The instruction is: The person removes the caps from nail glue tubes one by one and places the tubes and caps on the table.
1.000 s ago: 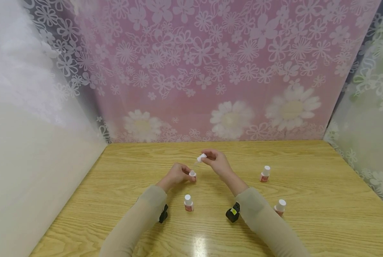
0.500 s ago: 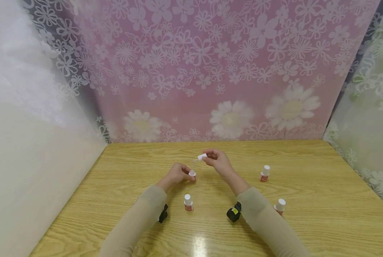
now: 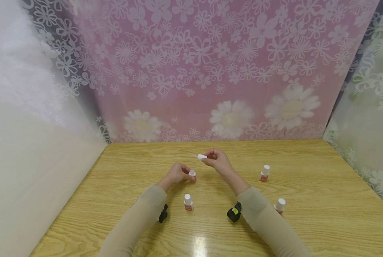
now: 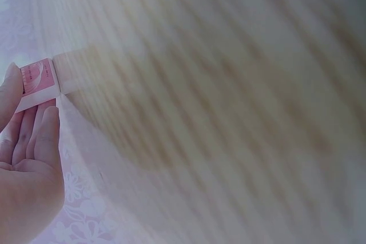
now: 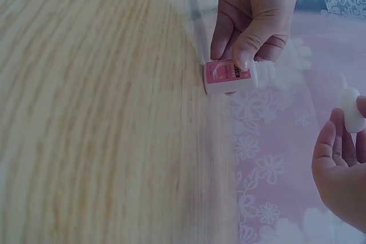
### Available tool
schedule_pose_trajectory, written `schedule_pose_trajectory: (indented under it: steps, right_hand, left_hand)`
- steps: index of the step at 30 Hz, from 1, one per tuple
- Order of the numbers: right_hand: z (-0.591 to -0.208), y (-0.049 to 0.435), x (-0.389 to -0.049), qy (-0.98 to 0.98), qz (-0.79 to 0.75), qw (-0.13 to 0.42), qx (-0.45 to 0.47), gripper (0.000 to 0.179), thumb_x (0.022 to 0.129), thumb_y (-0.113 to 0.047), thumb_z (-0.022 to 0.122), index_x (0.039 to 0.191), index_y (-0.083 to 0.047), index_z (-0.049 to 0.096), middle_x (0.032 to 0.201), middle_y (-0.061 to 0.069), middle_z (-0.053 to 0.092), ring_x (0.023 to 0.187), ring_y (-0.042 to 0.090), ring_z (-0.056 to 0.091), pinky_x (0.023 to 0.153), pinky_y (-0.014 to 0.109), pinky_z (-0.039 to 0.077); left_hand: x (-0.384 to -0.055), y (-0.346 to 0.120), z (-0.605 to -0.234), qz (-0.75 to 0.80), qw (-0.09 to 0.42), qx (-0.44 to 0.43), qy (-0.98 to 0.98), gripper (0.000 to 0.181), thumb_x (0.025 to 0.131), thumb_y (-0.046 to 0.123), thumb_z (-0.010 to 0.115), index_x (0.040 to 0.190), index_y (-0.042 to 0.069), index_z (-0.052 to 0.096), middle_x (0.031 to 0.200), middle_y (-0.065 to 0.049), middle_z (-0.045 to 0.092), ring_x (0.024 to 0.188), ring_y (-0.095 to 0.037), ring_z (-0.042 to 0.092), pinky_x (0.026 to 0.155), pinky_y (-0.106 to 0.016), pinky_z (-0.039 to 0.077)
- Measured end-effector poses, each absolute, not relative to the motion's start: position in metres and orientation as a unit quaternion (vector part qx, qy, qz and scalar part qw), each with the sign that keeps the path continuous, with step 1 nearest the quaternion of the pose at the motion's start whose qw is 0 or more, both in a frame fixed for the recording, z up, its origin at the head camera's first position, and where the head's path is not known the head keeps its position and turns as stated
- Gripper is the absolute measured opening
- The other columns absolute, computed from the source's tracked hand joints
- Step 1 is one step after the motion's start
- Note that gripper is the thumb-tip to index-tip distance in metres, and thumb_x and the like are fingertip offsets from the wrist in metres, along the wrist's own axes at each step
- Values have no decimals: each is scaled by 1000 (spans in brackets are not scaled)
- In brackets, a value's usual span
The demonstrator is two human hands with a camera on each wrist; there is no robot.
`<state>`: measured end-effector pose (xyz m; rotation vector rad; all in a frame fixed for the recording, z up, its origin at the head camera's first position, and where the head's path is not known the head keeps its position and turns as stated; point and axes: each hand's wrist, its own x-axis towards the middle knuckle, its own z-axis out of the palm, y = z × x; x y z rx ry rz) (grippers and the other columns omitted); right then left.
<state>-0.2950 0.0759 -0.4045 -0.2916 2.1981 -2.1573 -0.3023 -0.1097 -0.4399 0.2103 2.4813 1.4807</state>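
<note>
My left hand point(image 3: 177, 174) holds a small white bottle point(image 5: 226, 77) with a pink label between thumb and fingers. The bottle stands upright on the wooden table with its cap off, its neck showing in the right wrist view. My right hand point(image 3: 220, 163) pinches the white cap point(image 3: 202, 156) above and slightly right of the bottle. A thin pale applicator stem point(image 3: 193, 155) sticks out of the cap, pointing left and apart from the bottle neck. In the left wrist view, the pink label point(image 4: 39, 78) shows between thumb and fingers.
Three similar capped bottles stand on the table point(image 3: 130, 214): one bottle point(image 3: 188, 202) between the forearms, another point(image 3: 265, 173) at the right, and a third point(image 3: 280, 206) partly behind the right sleeve. A pink flowered curtain point(image 3: 185, 71) hangs behind the table's far edge.
The right hand has tilted the cap, so the stem has swung from pointing down at the bottle to nearly level, pointing left. The left hand and its bottle have stayed in place.
</note>
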Motion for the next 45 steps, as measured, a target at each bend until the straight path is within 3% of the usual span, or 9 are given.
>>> schedule_pose_trajectory:
  steps: [10,20,30,45]
  right_hand:
    - [-402,76,-292,713,-694,32,-93,11,80,-1,62,80,0,51,80,5,55,74,15,53,72,33,45]
    - [-402,77,-291,718,-688,38,-100,14,81,-3,62,75,-3,50,78,5,53,73,17,51,76,42,42]
    - [-402,76,-291,715,-693,39,-75,16,82,-5,62,91,2,52,86,7,61,82,17,55,86,48,36]
    - [-402,77,-293,720,-687,45,-87,31,82,-5,62,109,4,51,98,13,59,90,20,54,86,43,38]
  left_hand:
    - [-300,-109,-437,496,119,72,857,21,66,9,78,79,-1,66,70,-3,62,64,-10,51,57,-23,41]
    - [-298,-109,-437,498,117,73,856,20,66,8,78,79,-1,66,70,-2,62,64,-11,50,57,-23,40]
    - [-298,-109,-436,505,117,74,852,19,66,7,77,78,-1,66,68,-1,62,63,-10,50,56,-23,40]
    - [-299,-109,-436,501,119,75,854,21,66,8,77,81,-2,66,70,-2,62,64,-11,50,57,-24,41]
